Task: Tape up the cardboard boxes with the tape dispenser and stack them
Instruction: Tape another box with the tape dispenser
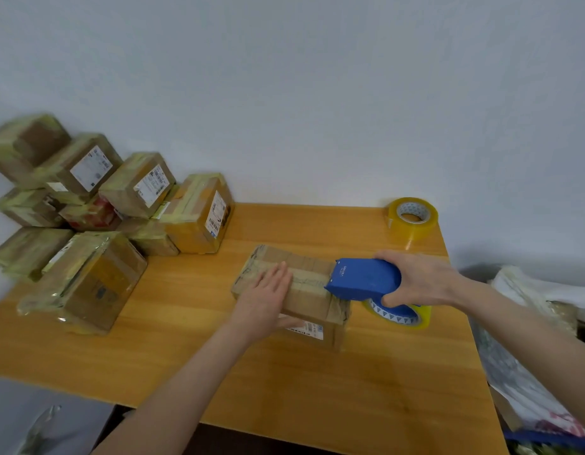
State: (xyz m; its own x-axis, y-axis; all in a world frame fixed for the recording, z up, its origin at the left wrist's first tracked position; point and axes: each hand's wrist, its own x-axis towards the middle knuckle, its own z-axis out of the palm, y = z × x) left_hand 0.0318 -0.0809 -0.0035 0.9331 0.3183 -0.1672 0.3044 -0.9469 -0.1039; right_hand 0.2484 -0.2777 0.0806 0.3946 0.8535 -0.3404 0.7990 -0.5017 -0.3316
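Cardboard box [309,300] at the middle of the desk [219,356], lying flat with its long axis running left to right and a printed label on its near face. The box is small and low, its corners creased and its top already crossed by tape; it probably weighs little, and its walls are likely to give under firm pressure, so load is best spread over the lid rather than pinched at one corner. The left hand [265,297] lies flat on the left half of the top, fingers straight and together, thumb dropped over the near edge, pinning the box against sliding. The right hand [419,279] is wrapped round the blue tape dispenser [363,279], whose nose meets the top of the box toward its right end; the loaded tape roll [399,315] hangs below that hand, just off the box's right end. For lifting, the two short ends appear to offer the surest hold, since the taped faces look glossy and may be slippery. A stack of taped boxes [136,185] crowds the far left of the desk against the wall [317,93], several of them tilted, so added boxes may sit unsteadily. A spare tape roll [412,218] stands at the far right corner. Open desk lies on the near side and between box and stack; the right edge runs close to the dispenser, with plastic bags [531,307] beyond it.
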